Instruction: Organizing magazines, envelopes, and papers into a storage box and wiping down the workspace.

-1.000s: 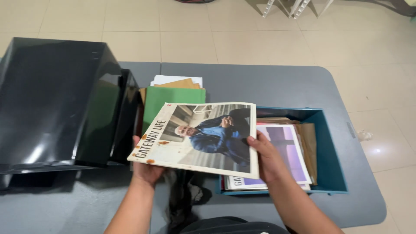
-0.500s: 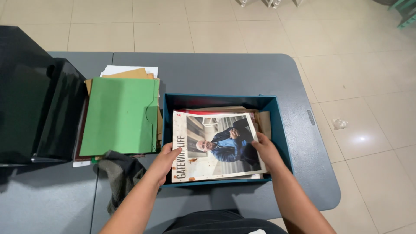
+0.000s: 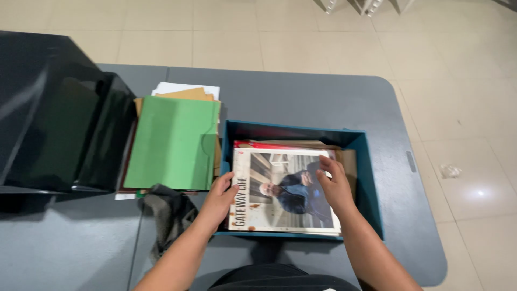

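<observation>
A glossy magazine with a photograph of a seated figure on its cover (image 3: pixel 283 189) lay flat on top of the papers inside a shallow teal rectangular box (image 3: pixel 371 183), which sat on a grey matte table with rounded corners (image 3: pixel 301 99). The left hand (image 3: pixel 219 200) rested at the magazine's left edge, its fingers close together and curled over the box's rim, apparently to keep the cover square with the stack beneath. The right hand (image 3: pixel 335 186) lay on the cover's right side with fingers slightly spread and pressed flat, seemingly to hold the slick paper down. Under the magazine, red-edged sheets and brown card showed at the far side of the box. Just left of the box, a green card folder with a notched flap (image 3: pixel 172 143) topped a pile of tan and white papers. A shiny black plastic tray unit (image 3: pixel 56 118) stood further left, and a dark crumpled cloth (image 3: pixel 167 215) lay near the left forearm.
</observation>
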